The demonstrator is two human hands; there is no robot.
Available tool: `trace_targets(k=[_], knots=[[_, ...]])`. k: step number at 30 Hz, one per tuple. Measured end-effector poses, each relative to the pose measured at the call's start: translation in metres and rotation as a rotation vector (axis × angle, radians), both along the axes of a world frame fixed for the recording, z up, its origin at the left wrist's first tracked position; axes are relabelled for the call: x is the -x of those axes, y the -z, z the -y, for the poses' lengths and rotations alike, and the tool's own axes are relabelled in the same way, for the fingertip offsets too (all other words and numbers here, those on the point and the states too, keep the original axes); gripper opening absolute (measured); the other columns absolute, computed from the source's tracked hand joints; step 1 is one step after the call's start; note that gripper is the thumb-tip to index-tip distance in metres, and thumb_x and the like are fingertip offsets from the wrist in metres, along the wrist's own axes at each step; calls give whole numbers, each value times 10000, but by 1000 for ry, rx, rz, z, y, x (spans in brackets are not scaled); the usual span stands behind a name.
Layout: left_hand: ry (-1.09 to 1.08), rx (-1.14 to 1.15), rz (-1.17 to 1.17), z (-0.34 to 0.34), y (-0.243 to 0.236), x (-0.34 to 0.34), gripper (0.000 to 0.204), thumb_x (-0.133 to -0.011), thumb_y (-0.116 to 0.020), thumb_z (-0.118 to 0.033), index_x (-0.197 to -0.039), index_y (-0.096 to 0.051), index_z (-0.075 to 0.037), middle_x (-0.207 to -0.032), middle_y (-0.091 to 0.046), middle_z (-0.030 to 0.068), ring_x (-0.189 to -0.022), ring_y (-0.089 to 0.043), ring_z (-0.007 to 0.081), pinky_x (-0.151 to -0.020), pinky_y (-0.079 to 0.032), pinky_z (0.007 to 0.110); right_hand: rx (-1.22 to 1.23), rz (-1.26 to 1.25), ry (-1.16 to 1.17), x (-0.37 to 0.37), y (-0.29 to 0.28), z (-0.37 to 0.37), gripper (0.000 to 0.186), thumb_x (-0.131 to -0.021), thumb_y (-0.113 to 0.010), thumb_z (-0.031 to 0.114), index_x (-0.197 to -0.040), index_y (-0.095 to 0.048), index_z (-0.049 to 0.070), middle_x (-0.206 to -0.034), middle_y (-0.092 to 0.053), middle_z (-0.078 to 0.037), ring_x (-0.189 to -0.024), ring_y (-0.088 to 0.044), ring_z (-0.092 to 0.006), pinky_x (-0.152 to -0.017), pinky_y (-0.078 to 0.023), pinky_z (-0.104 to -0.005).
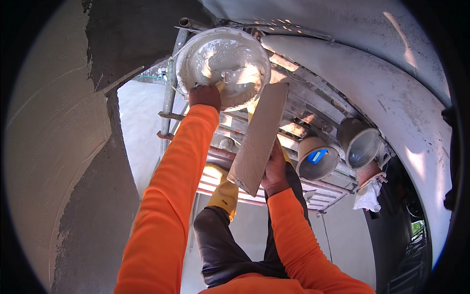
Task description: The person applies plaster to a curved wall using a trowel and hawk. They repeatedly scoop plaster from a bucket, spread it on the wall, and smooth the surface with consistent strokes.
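A large round tub of wet grey plaster stands at the far side of the scaffold, its rim smeared. My left hand is closed at the tub's near edge. What its fingers grip is hidden, apart from a small yellowish bit beside the thumb. Below and to the right, my right hand holds a long rectangular plastering trowel from behind. The trowel's broad face, coated in plaster, is turned up toward me and tilted, its far end close to the tub's rim. Its handle cannot be seen.
Slatted scaffold boards lie under my yellow boots. Two buckets stand at the right: one with a blue item inside, another grey. A metal scaffold pole rises left of the tub. Partly plastered wall flanks my left.
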State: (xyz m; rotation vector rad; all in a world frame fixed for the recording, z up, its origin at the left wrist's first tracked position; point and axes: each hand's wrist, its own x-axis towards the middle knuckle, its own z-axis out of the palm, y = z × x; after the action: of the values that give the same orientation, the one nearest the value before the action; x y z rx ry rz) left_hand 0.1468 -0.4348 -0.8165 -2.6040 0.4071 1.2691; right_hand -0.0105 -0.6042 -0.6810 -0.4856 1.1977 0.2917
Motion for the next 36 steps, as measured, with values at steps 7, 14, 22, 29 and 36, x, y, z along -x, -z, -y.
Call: trace_targets(k=[7, 14, 22, 29, 36], knots=[[-176, 127, -23, -21, -76, -41, 339, -906, -654, -316, -1108, -587, -53, -851, -735, 142, -817, -741, 294, -802, -592, 447, 50, 17, 66, -12, -2, 15, 305, -1105, -510, 357, -1237, -576, 90, -1037, -659, -39, -906, -683, -151, -788, -588, -330], [125, 251, 349, 38, -144, -70, 135, -862, -652, -184, -881, -684, -54, -812, -742, 137, -738, -743, 320, -713, -598, 441, 93, 18, 24, -7, 0, 13, 319, -1090, -540, 364, -1249, -577, 90, -1008, -663, -30, -830, -663, -126, -727, -564, -295], [286, 272, 107, 106, -123, -60, 161, -874, -622, -114, -891, -756, -28, -998, -754, 201, -921, -752, 336, -750, -610, 435, 169, 26, 8, 2, 3, 34, 248, -1100, -498, 311, -1195, -595, 103, -1011, -660, -29, -840, -656, -132, -737, -559, -308], [669, 519, 221, 14, -84, 48, 164, -861, -634, -107, -960, -714, -3, -949, -689, 170, -907, -695, 294, -771, -561, 384, 176, -161, 54, -9, -3, 36, 219, -1121, -470, 321, -1077, -562, 127, -748, -563, 11, -496, -455, -51, -434, -387, -223], [325, 138, 226, -58, -96, -22, 136, -851, -626, -191, -900, -651, -67, -850, -689, 119, -712, -711, 257, -615, -570, 407, 179, -126, -3, -13, -6, 26, 227, -1128, -458, 325, -1085, -548, 121, -740, -552, 9, -495, -458, -53, -405, -370, -226]])
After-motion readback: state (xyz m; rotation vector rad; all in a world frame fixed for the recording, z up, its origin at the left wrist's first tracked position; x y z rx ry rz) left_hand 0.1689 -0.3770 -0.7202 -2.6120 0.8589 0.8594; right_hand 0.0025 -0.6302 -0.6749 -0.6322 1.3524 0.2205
